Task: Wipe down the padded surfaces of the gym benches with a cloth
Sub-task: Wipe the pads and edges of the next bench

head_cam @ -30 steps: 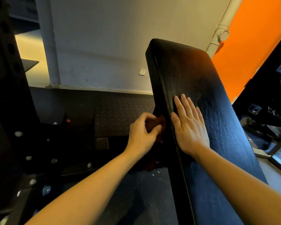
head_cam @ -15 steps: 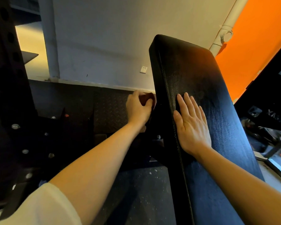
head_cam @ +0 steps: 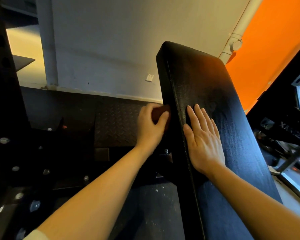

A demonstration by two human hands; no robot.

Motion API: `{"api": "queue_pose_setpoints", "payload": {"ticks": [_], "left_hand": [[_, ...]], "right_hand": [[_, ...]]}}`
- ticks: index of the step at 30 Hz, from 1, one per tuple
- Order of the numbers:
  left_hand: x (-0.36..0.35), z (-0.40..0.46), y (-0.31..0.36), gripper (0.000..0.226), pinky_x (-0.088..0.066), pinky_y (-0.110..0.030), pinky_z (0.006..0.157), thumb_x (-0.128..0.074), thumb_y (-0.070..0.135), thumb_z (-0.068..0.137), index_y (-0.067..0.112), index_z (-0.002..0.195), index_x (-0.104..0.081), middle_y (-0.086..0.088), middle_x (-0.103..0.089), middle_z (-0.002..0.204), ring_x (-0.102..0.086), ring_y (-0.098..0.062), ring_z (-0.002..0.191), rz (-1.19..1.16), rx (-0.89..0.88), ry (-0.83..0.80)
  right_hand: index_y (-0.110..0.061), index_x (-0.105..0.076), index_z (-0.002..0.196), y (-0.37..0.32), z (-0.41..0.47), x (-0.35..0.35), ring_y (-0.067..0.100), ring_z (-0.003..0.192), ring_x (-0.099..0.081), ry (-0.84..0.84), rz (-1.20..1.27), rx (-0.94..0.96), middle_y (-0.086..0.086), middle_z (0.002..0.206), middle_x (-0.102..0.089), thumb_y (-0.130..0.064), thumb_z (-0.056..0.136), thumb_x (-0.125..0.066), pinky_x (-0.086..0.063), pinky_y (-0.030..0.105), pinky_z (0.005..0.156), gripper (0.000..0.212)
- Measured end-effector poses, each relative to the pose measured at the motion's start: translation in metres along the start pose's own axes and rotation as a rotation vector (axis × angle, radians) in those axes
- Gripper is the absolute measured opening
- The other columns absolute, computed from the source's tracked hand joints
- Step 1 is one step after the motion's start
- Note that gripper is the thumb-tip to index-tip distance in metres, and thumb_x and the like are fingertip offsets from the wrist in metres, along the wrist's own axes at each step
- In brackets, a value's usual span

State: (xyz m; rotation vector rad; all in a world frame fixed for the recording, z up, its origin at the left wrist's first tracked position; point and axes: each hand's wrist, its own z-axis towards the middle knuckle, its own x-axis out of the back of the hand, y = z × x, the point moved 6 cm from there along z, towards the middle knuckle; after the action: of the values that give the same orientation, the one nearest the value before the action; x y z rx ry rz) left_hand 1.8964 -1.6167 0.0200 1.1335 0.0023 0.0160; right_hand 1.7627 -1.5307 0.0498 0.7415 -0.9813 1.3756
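Your left hand [head_cam: 150,126] pinches a small reddish-brown cloth [head_cam: 160,111] between thumb and fingers, pressed to the left side edge of the tilted black bench pad [head_cam: 206,84]. Your right hand [head_cam: 203,141] lies flat, fingers straight, on the pad's top surface. The cloth looks soft and light, so bunch it firmly; the textured pad should be firm under pressure

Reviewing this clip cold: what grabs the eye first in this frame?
The long black padded bench rises up the middle, tilted toward the wall. The right hand lies flat on its top face, while the left hand grips a reddish-brown cloth against its left side edge. Behind, a bright orange wall fills the upper right.
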Motion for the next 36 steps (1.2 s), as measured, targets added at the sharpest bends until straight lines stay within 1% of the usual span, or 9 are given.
{"api": "queue_pose_setpoints", "payload": {"ticks": [6,14,17,20,23,26,30,33,36], "left_hand": [[-0.007,0.007,0.004,0.014,-0.044,-0.021,0.078,-0.066,0.018,0.088,0.014,0.1,-0.059,-0.002,-0.055,0.1,-0.053,-0.01,0.09,0.052,-0.037,-0.043],[-0.007,0.003,0.008,0.013,-0.046,-0.025,0.08,-0.065,0.016,0.088,0.011,0.098,-0.059,-0.003,-0.055,0.099,-0.055,-0.015,0.09,0.031,0.019,-0.01],[-0.007,-0.006,0.005,0.014,-0.044,-0.023,0.077,-0.065,0.016,0.088,0.011,0.098,-0.058,-0.002,-0.054,0.1,-0.054,-0.014,0.089,0.134,-0.018,-0.108],[0.01,0.005,-0.017,0.017,-0.041,-0.025,0.084,-0.065,0.017,0.089,0.013,0.104,-0.059,-0.003,-0.05,0.108,-0.053,-0.019,0.102,0.288,0.081,-0.166],[0.019,0.018,-0.005,0.026,-0.033,-0.026,0.094,-0.057,0.029,0.095,0.017,0.118,-0.054,-0.003,-0.035,0.126,-0.037,-0.018,0.118,0.185,0.111,-0.053],[-0.011,0.021,0.021,0.031,-0.029,-0.022,0.093,-0.041,0.028,0.102,0.018,0.13,-0.048,-0.007,-0.031,0.138,-0.032,-0.021,0.126,0.109,0.072,-0.098],[-0.013,-0.006,0.023,0.023,-0.039,-0.005,0.077,-0.052,0.014,0.097,0.013,0.121,-0.052,-0.005,-0.048,0.121,-0.052,-0.011,0.104,0.137,-0.122,-0.088],[-0.003,-0.024,0.005,0.024,-0.044,-0.016,0.081,-0.067,0.015,0.087,0.019,0.107,-0.055,0.0,-0.053,0.108,-0.054,-0.01,0.095,0.249,-0.248,-0.271],[0.015,-0.001,-0.007,0.029,-0.047,-0.027,0.084,-0.072,0.018,0.082,0.019,0.103,-0.053,0.0,-0.056,0.105,-0.055,-0.013,0.097,0.217,-0.127,-0.131]], "right_hand": [[-0.039,0.0,0.153,0.0,0.0,0.0,0.0,0.145,0.017,-0.011,0.001,-0.005,-0.015,0.161,0.009,-0.056,0.095,-0.003,0.008,0.03,0.12,0.061],[-0.039,0.0,0.153,-0.002,-0.001,0.002,0.0,0.144,0.017,-0.014,0.001,-0.015,-0.015,0.161,0.008,-0.056,0.095,-0.004,0.009,0.028,0.119,0.061],[-0.039,0.001,0.153,-0.002,-0.001,0.001,0.0,0.145,0.017,-0.016,-0.003,-0.016,-0.015,0.161,0.009,-0.056,0.094,-0.003,0.01,0.028,0.119,0.062],[-0.039,0.0,0.153,-0.002,-0.001,0.001,0.0,0.145,0.017,-0.016,0.009,-0.008,-0.015,0.161,0.009,-0.056,0.095,-0.004,0.009,0.029,0.119,0.061],[-0.039,0.0,0.153,-0.002,-0.001,0.003,0.0,0.145,0.017,-0.015,0.01,-0.013,-0.015,0.161,0.009,-0.056,0.094,-0.003,0.009,0.029,0.12,0.061],[-0.039,0.0,0.153,-0.002,-0.001,0.002,0.0,0.145,0.017,-0.01,-0.005,-0.012,-0.015,0.161,0.009,-0.056,0.094,-0.003,0.009,0.029,0.12,0.061],[-0.039,0.0,0.153,-0.002,-0.001,0.001,0.0,0.145,0.017,-0.006,-0.009,-0.016,-0.015,0.161,0.009,-0.056,0.095,-0.004,0.008,0.03,0.12,0.061],[-0.039,-0.001,0.153,-0.001,-0.001,0.002,0.0,0.145,0.017,0.0,-0.003,-0.01,-0.015,0.161,0.008,-0.055,0.095,-0.005,0.007,0.03,0.12,0.061],[-0.038,-0.002,0.154,-0.001,-0.001,0.002,-0.001,0.145,0.017,0.002,0.006,-0.006,-0.016,0.161,0.008,-0.055,0.096,-0.005,0.007,0.029,0.12,0.06]]}}
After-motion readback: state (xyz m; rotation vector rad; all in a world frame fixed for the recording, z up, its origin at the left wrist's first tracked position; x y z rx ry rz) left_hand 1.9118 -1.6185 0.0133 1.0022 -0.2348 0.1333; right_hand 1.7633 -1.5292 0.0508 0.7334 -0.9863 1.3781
